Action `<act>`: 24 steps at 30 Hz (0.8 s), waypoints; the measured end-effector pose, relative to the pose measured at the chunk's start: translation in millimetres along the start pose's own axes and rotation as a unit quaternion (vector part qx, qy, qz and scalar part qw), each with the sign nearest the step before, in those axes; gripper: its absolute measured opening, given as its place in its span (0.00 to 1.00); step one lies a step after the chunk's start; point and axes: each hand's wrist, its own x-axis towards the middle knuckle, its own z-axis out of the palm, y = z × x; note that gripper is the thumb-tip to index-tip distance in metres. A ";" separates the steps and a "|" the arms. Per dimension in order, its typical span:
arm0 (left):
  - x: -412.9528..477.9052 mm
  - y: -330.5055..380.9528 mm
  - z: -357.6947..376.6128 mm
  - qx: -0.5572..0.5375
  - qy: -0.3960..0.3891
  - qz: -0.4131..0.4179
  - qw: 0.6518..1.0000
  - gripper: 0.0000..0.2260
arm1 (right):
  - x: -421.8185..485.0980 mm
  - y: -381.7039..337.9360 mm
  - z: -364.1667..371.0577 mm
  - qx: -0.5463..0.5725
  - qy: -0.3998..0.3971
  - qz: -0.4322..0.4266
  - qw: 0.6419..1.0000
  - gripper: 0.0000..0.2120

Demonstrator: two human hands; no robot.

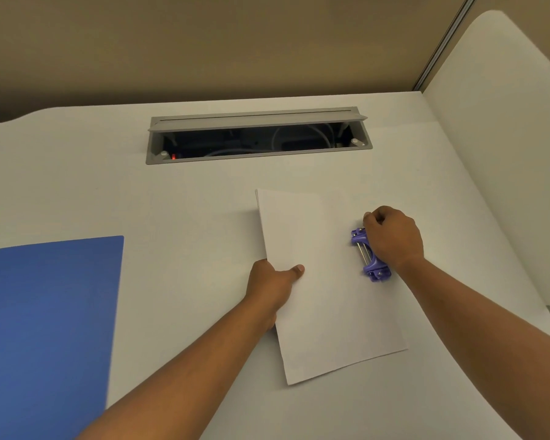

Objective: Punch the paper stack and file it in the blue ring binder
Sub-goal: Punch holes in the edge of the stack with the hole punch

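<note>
A white paper stack [327, 290] lies on the white desk [188, 217] in front of me. My left hand [272, 287] grips its left edge, thumb on top and fingers under it. A purple hole punch [369, 255] sits at the stack's right edge. My right hand [392, 238] is closed over the top of the punch and hides most of it. The blue ring binder [48, 319] lies shut at the left of the desk, apart from both hands.
An open grey cable tray [258, 134] with wires inside is set into the desk behind the paper. A white side panel [505, 154] rises at the right. A tan partition wall [204, 42] stands at the back.
</note>
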 end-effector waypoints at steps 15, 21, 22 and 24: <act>-2.5 -1.6 -5.1 0.032 -0.008 -0.002 0.999 0.14 | -6.0 -1.1 4.5 -0.113 0.027 -0.038 0.993 0.15; -0.4 -1.9 -4.5 0.044 0.003 -0.005 0.999 0.18 | -6.0 -1.8 5.5 -0.120 0.040 -0.046 0.991 0.15; 0.3 -2.3 -3.9 0.045 0.004 0.000 0.999 0.17 | -6.5 -1.6 5.8 -0.119 0.044 -0.044 0.991 0.15; 1.2 -3.6 -2.8 0.046 0.008 0.010 0.999 0.15 | -7.0 0.0 6.0 -0.122 0.056 -0.039 0.990 0.15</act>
